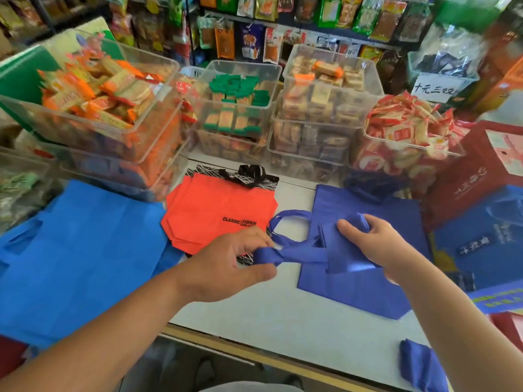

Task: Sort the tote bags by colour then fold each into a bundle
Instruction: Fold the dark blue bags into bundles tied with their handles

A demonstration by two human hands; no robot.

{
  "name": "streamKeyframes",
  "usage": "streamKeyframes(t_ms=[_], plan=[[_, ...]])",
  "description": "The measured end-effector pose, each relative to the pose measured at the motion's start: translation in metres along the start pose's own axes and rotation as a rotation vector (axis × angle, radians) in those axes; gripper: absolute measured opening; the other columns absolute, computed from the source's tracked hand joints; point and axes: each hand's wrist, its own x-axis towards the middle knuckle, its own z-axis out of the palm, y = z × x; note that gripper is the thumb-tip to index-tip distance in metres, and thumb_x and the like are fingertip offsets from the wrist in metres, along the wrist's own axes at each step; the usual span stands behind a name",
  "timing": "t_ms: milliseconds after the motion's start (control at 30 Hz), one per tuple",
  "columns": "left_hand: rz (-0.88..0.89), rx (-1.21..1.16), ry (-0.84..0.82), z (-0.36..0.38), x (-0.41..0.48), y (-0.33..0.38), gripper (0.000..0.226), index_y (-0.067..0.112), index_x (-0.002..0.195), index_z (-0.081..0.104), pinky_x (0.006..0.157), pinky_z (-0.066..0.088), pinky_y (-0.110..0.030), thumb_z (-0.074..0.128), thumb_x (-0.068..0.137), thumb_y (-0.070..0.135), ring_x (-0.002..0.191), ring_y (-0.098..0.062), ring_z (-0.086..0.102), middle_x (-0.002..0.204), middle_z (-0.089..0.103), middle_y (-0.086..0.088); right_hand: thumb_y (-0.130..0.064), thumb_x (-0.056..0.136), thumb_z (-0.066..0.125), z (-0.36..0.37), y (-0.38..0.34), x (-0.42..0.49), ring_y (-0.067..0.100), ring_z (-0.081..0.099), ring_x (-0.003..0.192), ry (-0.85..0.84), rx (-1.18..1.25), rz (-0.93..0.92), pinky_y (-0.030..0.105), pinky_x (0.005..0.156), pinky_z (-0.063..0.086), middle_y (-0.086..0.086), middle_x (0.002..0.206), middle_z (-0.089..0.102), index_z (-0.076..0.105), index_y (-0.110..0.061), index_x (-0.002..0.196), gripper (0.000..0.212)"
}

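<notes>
Print on a tote bag and a handwritten card

The orange-red tote bag [215,210] carries black capitals reading "CLASSIC | FASHION", with a smaller line beneath too fine to read. A white card [435,87], on the front of a clear bin [414,66] at the back right, is handwritten in black: "十元三双". The red box [464,176] and the blue box [481,250] on the right bear Chinese characters too blurred to make out

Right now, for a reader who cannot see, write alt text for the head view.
Two hands fold a dark blue bag on a table: the left hand pinches its handle, the right hand grips the folded cloth. An orange bag and light blue bags lie left of it, snack bins behind.
</notes>
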Motion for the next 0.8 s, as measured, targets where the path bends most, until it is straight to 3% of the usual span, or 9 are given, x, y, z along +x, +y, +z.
streamKeyframes(t_ms=[67,167,267,400,533,633,700,800], plan=[[0.009,-0.209,0.090,0.000,-0.003,0.003,0.017,0.012,0.115,0.071,0.089,0.051,-0.022,0.069,0.098,0.015,0.105,-0.009,0.066,0.111,0.072,0.001,-0.056,0.087,0.073,0.003,0.007,-0.002,0.033,0.074,0.093,-0.022,0.025,0.045,0.044,0.080,0.059,0.005,0.094,0.078,0.073,-0.023,0.098,0.034],[0.033,-0.324,0.408,0.009,-0.002,0.012,0.020,0.000,0.102,0.068,0.073,0.048,-0.013,0.065,0.095,0.018,0.082,-0.002,0.067,0.087,0.076,0.005,-0.053,0.089,0.072,0.016,0.011,-0.006,0.034,0.075,0.093,-0.055,0.087,0.073,0.048,0.081,0.060,0.007,0.093,0.079,0.073,-0.020,0.101,0.036],[0.004,-0.371,0.602,0.013,0.002,0.014,0.015,0.002,0.092,0.064,0.073,0.054,-0.021,0.060,0.100,0.014,0.076,-0.016,0.072,0.072,0.070,-0.002,-0.047,0.093,0.070,0.031,0.010,-0.015,0.030,0.076,0.083,-0.148,0.158,0.111,0.042,0.065,0.061,0.010,0.093,0.079,0.071,-0.014,0.108,0.036],[-0.199,-0.355,0.674,0.012,0.007,0.000,0.022,0.001,0.093,0.060,0.057,0.054,-0.025,0.059,0.104,0.021,0.056,-0.023,0.069,0.054,0.057,0.000,-0.049,0.093,0.070,0.045,0.009,-0.027,0.023,0.073,0.083,-0.129,0.197,0.089,0.038,0.072,0.059,0.008,0.097,0.077,0.071,-0.019,0.104,0.032],[-0.532,-0.444,0.638,0.018,0.011,-0.033,0.031,0.002,0.081,0.061,0.053,0.056,-0.032,0.061,0.103,0.025,0.044,-0.013,0.051,0.054,0.050,-0.006,-0.039,0.096,0.069,0.047,-0.002,-0.044,0.012,0.068,0.086,-0.050,0.119,-0.169,0.029,0.072,0.054,-0.011,0.093,0.073,0.066,-0.039,0.098,0.003],[-0.642,-0.460,0.555,0.021,0.015,-0.052,0.032,0.012,0.076,0.058,0.052,0.052,-0.030,0.059,0.103,0.029,0.049,-0.015,0.044,0.053,0.047,-0.001,-0.024,0.094,0.073,0.044,-0.002,-0.052,0.015,0.070,0.092,-0.200,0.136,-0.289,0.034,0.077,0.059,-0.010,0.101,0.073,0.063,-0.039,0.108,0.022],[-0.657,-0.425,0.508,0.022,0.019,-0.059,0.030,0.015,0.079,0.055,0.051,0.050,-0.029,0.056,0.104,0.031,0.047,-0.014,0.045,0.053,0.047,0.002,-0.019,0.093,0.075,0.045,0.008,-0.050,0.022,0.071,0.096,-0.263,0.168,-0.259,0.041,0.082,0.060,-0.002,0.106,0.074,0.064,-0.033,0.110,0.025],[-0.656,-0.314,0.456,0.033,0.023,-0.070,0.028,0.014,0.083,0.051,0.047,0.049,-0.027,0.052,0.105,0.031,0.042,-0.013,0.047,0.058,0.050,-0.001,-0.018,0.090,0.078,0.055,0.040,-0.038,0.027,0.070,0.091,-0.272,0.260,-0.084,0.043,0.076,0.058,0.009,0.105,0.074,0.067,-0.028,0.101,0.018]])
